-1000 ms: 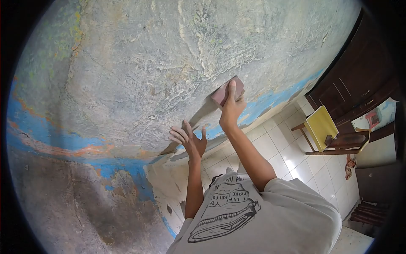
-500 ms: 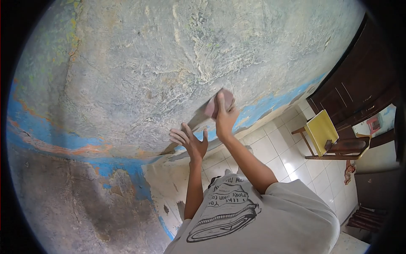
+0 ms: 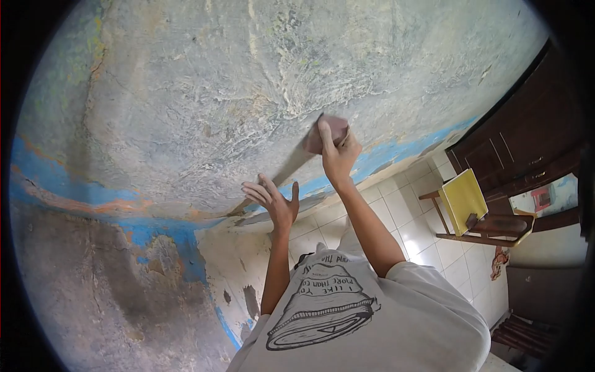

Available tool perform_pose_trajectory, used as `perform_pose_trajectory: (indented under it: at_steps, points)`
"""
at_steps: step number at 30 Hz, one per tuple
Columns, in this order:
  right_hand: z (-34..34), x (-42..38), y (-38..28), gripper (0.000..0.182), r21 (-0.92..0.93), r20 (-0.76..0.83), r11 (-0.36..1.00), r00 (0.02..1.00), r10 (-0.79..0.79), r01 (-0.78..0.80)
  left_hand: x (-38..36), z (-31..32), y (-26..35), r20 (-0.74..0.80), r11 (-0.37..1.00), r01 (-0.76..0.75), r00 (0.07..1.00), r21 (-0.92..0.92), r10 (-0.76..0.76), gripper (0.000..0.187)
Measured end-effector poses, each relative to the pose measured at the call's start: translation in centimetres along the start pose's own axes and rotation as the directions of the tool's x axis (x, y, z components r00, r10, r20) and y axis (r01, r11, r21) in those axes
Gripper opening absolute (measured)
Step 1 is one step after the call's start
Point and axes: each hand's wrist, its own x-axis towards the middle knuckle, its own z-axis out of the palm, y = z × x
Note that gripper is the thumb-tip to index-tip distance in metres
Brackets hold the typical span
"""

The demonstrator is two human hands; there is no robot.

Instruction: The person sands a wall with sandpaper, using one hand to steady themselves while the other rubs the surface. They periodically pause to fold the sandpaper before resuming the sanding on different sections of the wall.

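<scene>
A rough grey plaster wall (image 3: 204,87) with patches of blue and orange paint fills the upper left of the view. My right hand (image 3: 339,152) grips a reddish-brown sanding sheet (image 3: 334,129), thumb on its near side, and the sheet lies against the wall. Lower and to the left, my left hand (image 3: 277,201) has its fingers spread and holds nothing. Its fingertips are at the wall, just above the blue band; whether they press on it I cannot tell.
A chair with a yellow panel (image 3: 465,201) stands on the white tiled floor (image 3: 403,208) at the right. Behind it is a dark wooden cabinet (image 3: 514,130). A brown, stained wall section (image 3: 80,291) lies at the lower left.
My right hand and the sheet have moved up and slightly right along the wall. My left hand has shifted a little left. The view has turned slightly.
</scene>
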Motion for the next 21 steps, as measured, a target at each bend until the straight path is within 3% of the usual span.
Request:
perform_pose_trajectory:
  at_steps: [1, 4, 7, 11, 16, 19, 21]
  points:
    - [-0.2, -0.1, 0.2, 0.029, -0.065, 0.016, 0.997, 0.999, -0.042, 0.043, 0.0, 0.1, 0.4, 0.019, 0.998, 0.046, 0.999, -0.052, -0.045, 0.115]
    - [-1.0, -0.2, -0.3, 0.028, -0.009, 0.087, 0.991, 0.988, -0.131, 0.132, 0.3, 0.4, 1.2, -0.09, 0.989, -0.016, 0.996, -0.146, 0.003, 0.111]
    - [-0.8, 3.7, -3.2, 0.026, -0.024, 0.077, 0.969, 0.966, -0.245, 0.248, 0.1, 0.2, 1.1, -0.024, 0.998, 0.014, 1.0, 0.068, -0.012, 0.117]
    - [-1.4, 3.9, -1.5, 0.027, -0.144, 0.149, 0.917, 0.925, -0.35, 0.371, 0.2, 0.3, 2.4, -0.022, 0.996, 0.083, 0.996, 0.036, -0.082, 0.118]
    - [-1.6, 3.7, -1.7, 0.03, -0.131, 0.219, 0.886, 0.885, -0.412, 0.445, 0.0, 0.4, 3.4, -0.048, 0.995, 0.091, 0.994, -0.046, -0.093, 0.117]
    - [-2.7, 5.7, -2.9, 0.029, -0.214, 0.393, 0.818, 0.814, -0.428, 0.534, -0.2, 0.5, 3.7, -0.048, 0.992, 0.104, 0.993, -0.068, -0.107, 0.112]
    - [-2.8, 5.6, -1.5, 0.032, -0.144, 0.359, 0.825, 0.806, -0.471, 0.546, -0.2, 0.7, 3.9, -0.065, 0.992, 0.104, 0.992, -0.078, -0.109, 0.111]
